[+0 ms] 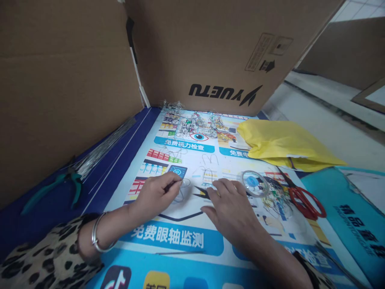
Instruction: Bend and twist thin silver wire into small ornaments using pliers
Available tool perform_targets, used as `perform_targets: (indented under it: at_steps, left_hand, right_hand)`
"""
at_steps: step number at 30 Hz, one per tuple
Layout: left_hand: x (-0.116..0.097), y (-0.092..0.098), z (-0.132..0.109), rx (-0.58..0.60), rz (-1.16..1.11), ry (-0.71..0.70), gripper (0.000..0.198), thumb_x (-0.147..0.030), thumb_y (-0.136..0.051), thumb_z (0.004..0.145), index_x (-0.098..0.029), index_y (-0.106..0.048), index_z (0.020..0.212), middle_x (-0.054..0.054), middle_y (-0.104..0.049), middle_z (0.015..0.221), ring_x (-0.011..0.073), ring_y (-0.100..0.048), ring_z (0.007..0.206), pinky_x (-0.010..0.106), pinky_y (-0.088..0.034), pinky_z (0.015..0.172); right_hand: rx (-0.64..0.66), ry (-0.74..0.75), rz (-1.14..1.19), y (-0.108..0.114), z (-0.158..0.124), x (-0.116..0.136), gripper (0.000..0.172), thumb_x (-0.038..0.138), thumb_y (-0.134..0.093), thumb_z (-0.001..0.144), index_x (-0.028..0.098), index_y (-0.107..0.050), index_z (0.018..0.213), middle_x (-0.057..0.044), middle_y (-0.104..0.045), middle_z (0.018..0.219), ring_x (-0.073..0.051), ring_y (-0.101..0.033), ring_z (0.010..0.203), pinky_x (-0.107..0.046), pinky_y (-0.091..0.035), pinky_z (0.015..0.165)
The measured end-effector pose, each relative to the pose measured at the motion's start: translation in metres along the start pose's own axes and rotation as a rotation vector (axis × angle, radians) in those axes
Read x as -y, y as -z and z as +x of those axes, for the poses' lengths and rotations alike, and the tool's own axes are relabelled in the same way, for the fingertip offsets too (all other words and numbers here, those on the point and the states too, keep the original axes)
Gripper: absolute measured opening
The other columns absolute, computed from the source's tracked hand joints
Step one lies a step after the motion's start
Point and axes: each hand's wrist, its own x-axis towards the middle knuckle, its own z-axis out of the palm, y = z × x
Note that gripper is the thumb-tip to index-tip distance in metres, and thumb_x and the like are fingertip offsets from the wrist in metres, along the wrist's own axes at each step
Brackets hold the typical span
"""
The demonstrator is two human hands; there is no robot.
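My left hand (158,196) is closed in a pinch on a thin wire (187,184), whose bent loops stick out past the fingertips. To its right, my right hand (231,214) curls over a pair of pliers (202,192). Only the dark, pointed jaws show, spread apart and aimed at the wire; the handles are hidden under the palm. Just beyond lie a bent wire piece (209,159) and a roll of clear tape (255,184). A straight length of wire (180,253) rests on the printed sheet in front of me.
Cardboard panels (192,52) stand behind and at left. Teal-handled pliers (75,188) and a wire bundle (105,144) lie left. Tangled wire pieces (218,124) sit at the back. Red-handled scissors (305,200), a yellow bag (285,142) and a teal bag (345,216) are right.
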Motion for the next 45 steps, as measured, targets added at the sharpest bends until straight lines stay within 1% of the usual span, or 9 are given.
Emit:
perform_targets:
  at_steps: [4,7,10,16,21,24,30,37,45]
  left_hand:
    - [-0.002,-0.005,-0.005,0.005,0.134,-0.166,0.014,-0.019,-0.047,0.084,-0.018,-0.060,0.083,-0.001,-0.064,0.062,0.0108,-0.057,0.055,0.022,-0.040,0.054]
    - [-0.003,-0.007,-0.008,0.035,0.175,-0.214,0.016,-0.019,-0.045,0.085,-0.017,-0.060,0.082,0.002,-0.065,0.064,0.0125,-0.058,0.056,0.024,-0.041,0.054]
    - [-0.003,-0.008,-0.010,0.060,0.177,-0.220,0.018,-0.021,-0.043,0.087,-0.016,-0.059,0.082,0.003,-0.065,0.065,0.0131,-0.058,0.056,0.024,-0.040,0.054]
    - [-0.008,-0.010,-0.011,0.154,0.080,-0.089,0.020,-0.023,-0.040,0.089,-0.016,-0.058,0.085,0.002,-0.062,0.066,0.0131,-0.056,0.058,0.025,-0.040,0.054]
    - [-0.018,-0.013,-0.013,0.140,-0.095,0.088,0.017,-0.023,-0.040,0.088,-0.018,-0.053,0.079,-0.002,-0.059,0.066,0.0112,-0.054,0.060,0.023,-0.039,0.056]
    - [-0.021,-0.016,-0.012,0.137,-0.247,0.218,0.018,-0.026,-0.042,0.088,-0.018,-0.051,0.075,-0.002,-0.056,0.065,0.0109,-0.053,0.060,0.023,-0.040,0.056]
    - [-0.018,-0.013,-0.006,0.291,-0.785,0.415,0.025,-0.039,-0.041,0.089,-0.017,-0.049,0.079,-0.002,-0.057,0.067,0.0092,-0.053,0.055,0.021,-0.042,0.052]
    - [-0.015,-0.005,-0.011,0.311,-0.775,0.450,0.028,-0.042,-0.048,0.087,-0.016,-0.053,0.077,-0.001,-0.056,0.066,0.0082,-0.052,0.056,0.018,-0.039,0.051]
    - [-0.023,-0.016,-0.020,0.351,-0.718,0.509,0.020,-0.034,-0.055,0.081,-0.016,-0.052,0.074,-0.003,-0.057,0.061,0.0062,-0.050,0.048,0.018,-0.038,0.047]
  right_hand:
    - [0.007,-0.054,0.474,0.003,0.005,0.010,0.023,0.029,-0.050,0.086,0.020,-0.059,0.104,-0.006,-0.064,0.094,-0.019,-0.056,0.086,-0.032,-0.042,0.075]
    - [0.042,-0.151,0.865,0.000,0.013,0.019,0.013,0.029,-0.051,0.084,0.021,-0.058,0.092,0.002,-0.063,0.077,-0.012,-0.056,0.069,-0.023,-0.042,0.062]
    - [0.018,-0.187,1.087,-0.007,0.018,0.022,0.011,0.029,-0.050,0.084,0.020,-0.056,0.081,0.003,-0.060,0.071,-0.010,-0.054,0.066,-0.021,-0.042,0.059]
    - [-0.003,-0.271,1.309,-0.020,0.020,0.022,0.013,0.031,-0.054,0.081,0.019,-0.057,0.077,0.003,-0.055,0.066,-0.009,-0.050,0.062,-0.021,-0.040,0.055]
    - [-0.017,-0.377,1.495,-0.023,0.020,0.030,0.016,0.032,-0.057,0.078,0.018,-0.054,0.071,0.005,-0.050,0.055,-0.008,-0.047,0.052,-0.021,-0.041,0.051]
    - [-0.043,-0.414,1.577,-0.025,0.021,0.033,0.018,0.033,-0.059,0.077,0.018,-0.053,0.070,0.006,-0.050,0.052,-0.008,-0.047,0.050,-0.022,-0.041,0.051]
    - [-0.056,-0.432,1.618,-0.026,0.018,0.030,0.019,0.033,-0.059,0.078,0.018,-0.053,0.070,0.006,-0.051,0.052,-0.007,-0.045,0.047,-0.020,-0.038,0.048]
    - [-0.052,-0.493,1.422,-0.027,0.014,0.028,0.019,0.032,-0.058,0.077,0.018,-0.052,0.067,0.006,-0.049,0.049,-0.008,-0.045,0.047,-0.021,-0.037,0.047]
    - [-0.047,-0.536,1.332,-0.023,0.012,0.032,0.018,0.032,-0.058,0.076,0.018,-0.052,0.066,0.005,-0.050,0.052,-0.009,-0.046,0.050,-0.021,-0.037,0.048]
